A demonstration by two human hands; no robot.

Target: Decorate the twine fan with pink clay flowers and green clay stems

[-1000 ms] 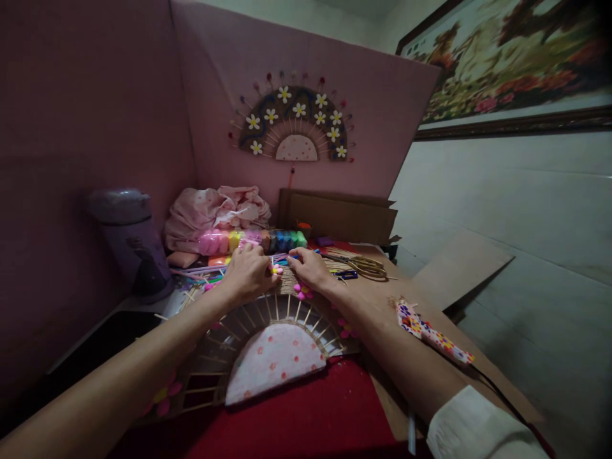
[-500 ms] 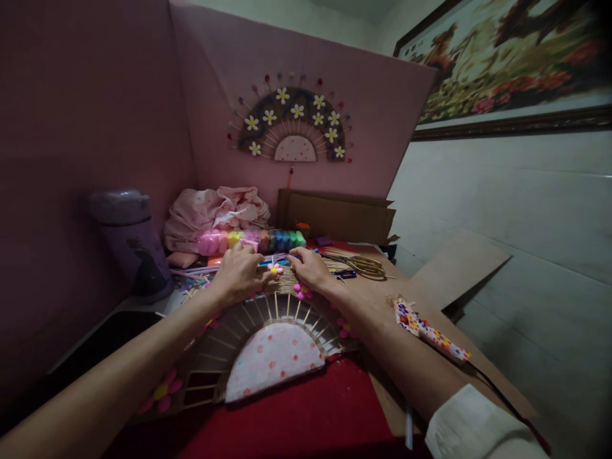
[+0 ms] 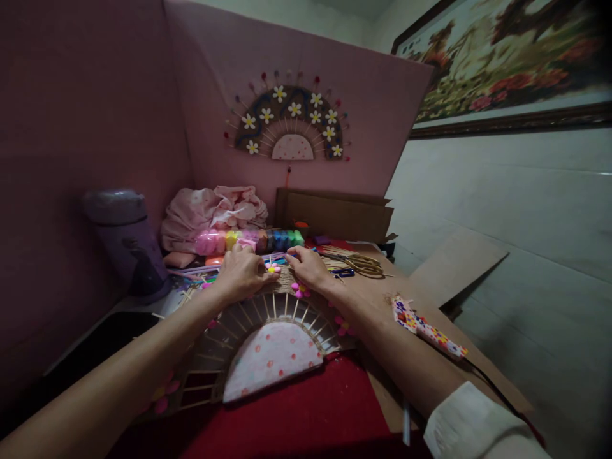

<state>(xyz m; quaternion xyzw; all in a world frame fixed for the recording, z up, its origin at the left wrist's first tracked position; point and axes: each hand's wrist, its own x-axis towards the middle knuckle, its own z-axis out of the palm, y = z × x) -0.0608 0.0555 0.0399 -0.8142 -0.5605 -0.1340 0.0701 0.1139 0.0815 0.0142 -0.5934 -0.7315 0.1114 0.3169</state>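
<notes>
I have both hands at the far edge of a half-round fan, which lies on the red worktop with its straight side nearest me. My left hand has its thumb against a pink-petalled flower; I can't tell whether it pinches it. My right hand bends its fingers over the twine band, near a magenta flower, its grip hidden too. Gold-handled scissors lie to the right.

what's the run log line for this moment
left hand: at pink flower | right hand: at fan rim | scissors: right of hands
</notes>
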